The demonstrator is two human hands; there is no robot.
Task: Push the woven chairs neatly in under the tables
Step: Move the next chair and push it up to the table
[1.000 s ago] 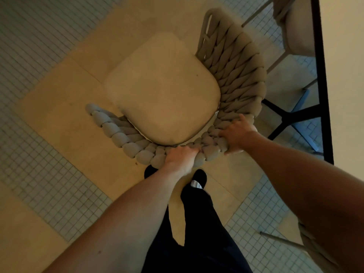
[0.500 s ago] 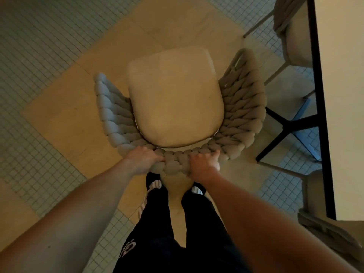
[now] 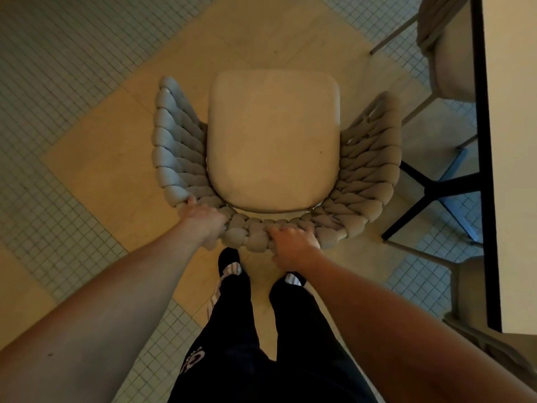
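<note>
**Holding the chair by its back**

Looking down from the head camera, a person is standing right behind a woven chair (image 3: 273, 158). The left hand (image 3: 203, 221) is gripping the back rim near its left corner, fingers curled over the thick woven cords. The right hand (image 3: 293, 242) is gripping the same rim a little to the right of the middle, fingers curled over the top. Both arms are reaching forward and down.

The chair is sitting out on the tan floor (image 3: 101, 158), seat cushion facing away from the person. It is not under a table. The table (image 3: 511, 141) is running along the right edge, with its dark base just beside the chair's right arm. Another chair (image 3: 447, 62) is sitting partly under that table, farther off. Two feet in dark shoes are standing just behind the chair's back.
</note>
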